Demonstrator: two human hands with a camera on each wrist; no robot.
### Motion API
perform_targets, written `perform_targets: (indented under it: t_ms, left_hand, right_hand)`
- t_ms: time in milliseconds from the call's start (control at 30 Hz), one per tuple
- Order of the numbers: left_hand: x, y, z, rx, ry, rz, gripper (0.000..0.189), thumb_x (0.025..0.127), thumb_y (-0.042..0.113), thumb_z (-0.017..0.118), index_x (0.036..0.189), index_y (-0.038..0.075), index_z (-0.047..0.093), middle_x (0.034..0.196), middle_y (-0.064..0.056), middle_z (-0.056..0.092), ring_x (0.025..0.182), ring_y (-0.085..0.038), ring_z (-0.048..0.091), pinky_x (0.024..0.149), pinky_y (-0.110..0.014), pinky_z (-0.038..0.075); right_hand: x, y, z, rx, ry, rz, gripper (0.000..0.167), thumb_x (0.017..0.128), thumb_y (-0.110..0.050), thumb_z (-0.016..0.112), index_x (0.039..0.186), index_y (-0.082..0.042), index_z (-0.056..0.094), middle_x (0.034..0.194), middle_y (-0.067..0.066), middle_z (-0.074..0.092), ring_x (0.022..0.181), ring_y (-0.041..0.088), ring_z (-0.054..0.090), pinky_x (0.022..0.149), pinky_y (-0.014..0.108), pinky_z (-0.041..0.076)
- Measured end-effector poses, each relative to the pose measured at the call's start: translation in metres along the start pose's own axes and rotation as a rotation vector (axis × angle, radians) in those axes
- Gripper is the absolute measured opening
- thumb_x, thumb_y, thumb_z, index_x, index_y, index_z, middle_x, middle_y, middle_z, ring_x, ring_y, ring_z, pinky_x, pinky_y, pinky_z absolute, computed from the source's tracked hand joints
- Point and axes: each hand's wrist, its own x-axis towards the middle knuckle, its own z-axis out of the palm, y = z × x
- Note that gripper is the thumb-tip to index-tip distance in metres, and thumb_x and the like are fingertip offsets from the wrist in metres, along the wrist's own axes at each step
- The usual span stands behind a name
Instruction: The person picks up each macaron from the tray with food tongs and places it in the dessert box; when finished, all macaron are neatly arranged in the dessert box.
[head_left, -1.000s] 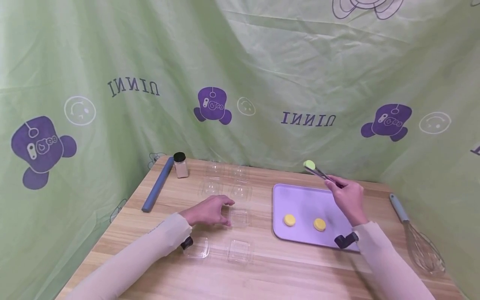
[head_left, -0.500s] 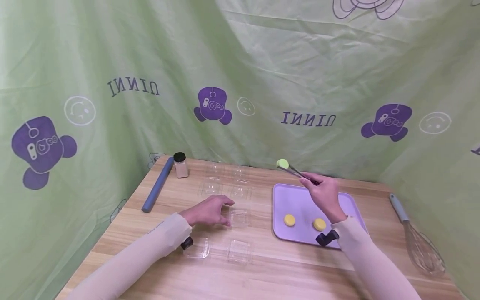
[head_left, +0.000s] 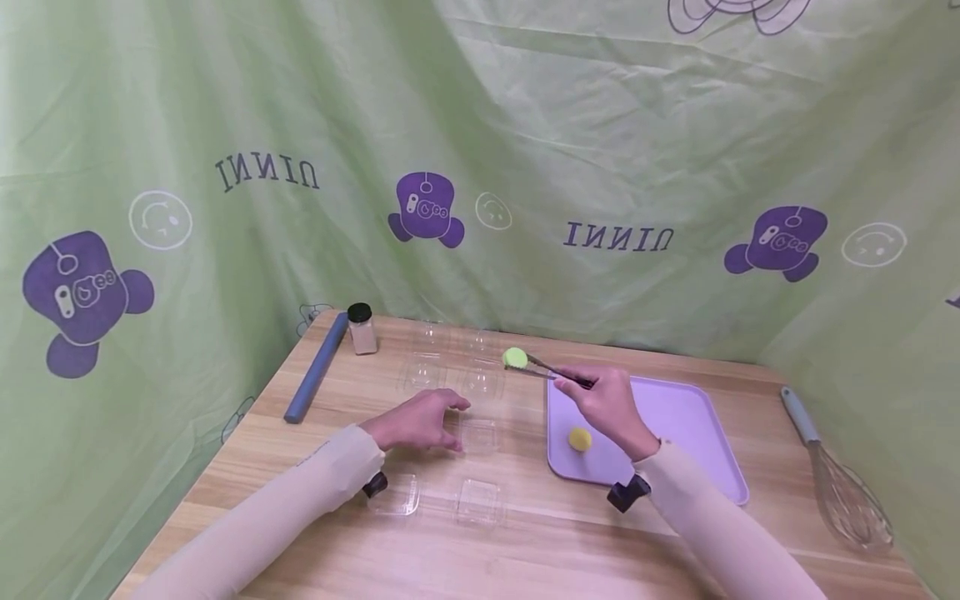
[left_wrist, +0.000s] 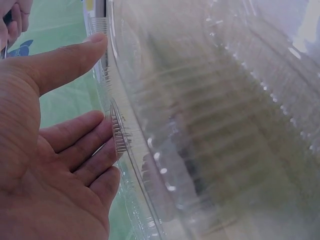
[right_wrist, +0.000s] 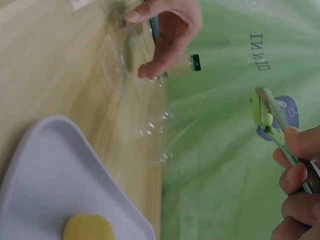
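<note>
In the head view my right hand (head_left: 607,404) grips metal tongs (head_left: 551,371), held in the air left of the purple tray's back corner. Between the tong tips is a light green macaron (head_left: 515,358), seen edge-on in the right wrist view (right_wrist: 261,109). My left hand (head_left: 422,421) is beside a clear plastic container (head_left: 478,435); thumb and fingers are spread apart, and their tips (left_wrist: 97,42) meet its ribbed edge in the left wrist view. A yellow macaron (head_left: 580,439) lies on the purple tray (head_left: 690,417); my right arm covers part of the tray.
More clear containers stand behind (head_left: 423,375) and in front of my left hand (head_left: 477,502). At the back left are a blue rolling pin (head_left: 318,367) and a black-capped jar (head_left: 362,329). A whisk (head_left: 840,483) lies far right. Green curtain (head_left: 525,167) backs the wooden table.
My right hand has moved left, and lower over the last half second, carrying the green macaron in the tongs towards the containers. One yellow macaron is now hidden behind it. My left hand stays put.
</note>
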Motion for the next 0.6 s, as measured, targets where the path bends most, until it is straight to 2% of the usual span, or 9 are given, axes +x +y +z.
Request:
perform_targets:
  t_ms: [133, 367, 600]
  left_hand:
    - [0.000, 0.000, 0.000, -0.005, -0.002, -0.001, 0.076, 0.072, 0.025, 0.090, 0.138, 0.004, 0.058, 0.140, -0.011, 0.063, 0.134, -0.031, 0.056, 0.119, -0.049, 0.044]
    - [-0.001, 0.002, 0.000, -0.014, -0.014, -0.011, 0.077, 0.073, 0.025, 0.089, 0.140, 0.005, 0.057, 0.142, -0.010, 0.062, 0.136, -0.032, 0.055, 0.120, -0.050, 0.042]
    - [-0.001, 0.002, 0.000, -0.018, -0.013, -0.004, 0.078, 0.072, 0.025, 0.090, 0.140, 0.004, 0.056, 0.142, -0.011, 0.062, 0.135, -0.032, 0.055, 0.119, -0.051, 0.042]
  right_hand:
    - [-0.005, 0.000, 0.009, -0.019, -0.050, -0.032, 0.017, 0.085, -0.014, 0.080, 0.102, -0.010, 0.082, 0.095, 0.006, 0.081, 0.076, 0.000, 0.066, 0.065, 0.016, 0.054]
    - [-0.013, -0.003, 0.023, -0.049, -0.183, -0.042, 0.014, 0.086, -0.016, 0.079, 0.099, -0.012, 0.083, 0.083, 0.001, 0.079, 0.056, -0.002, 0.049, 0.050, 0.018, 0.040]
    - [-0.017, -0.010, 0.036, -0.149, -0.305, -0.055, 0.014, 0.085, -0.022, 0.079, 0.099, -0.017, 0.083, 0.078, -0.007, 0.077, 0.058, 0.000, 0.047, 0.055, 0.020, 0.041]
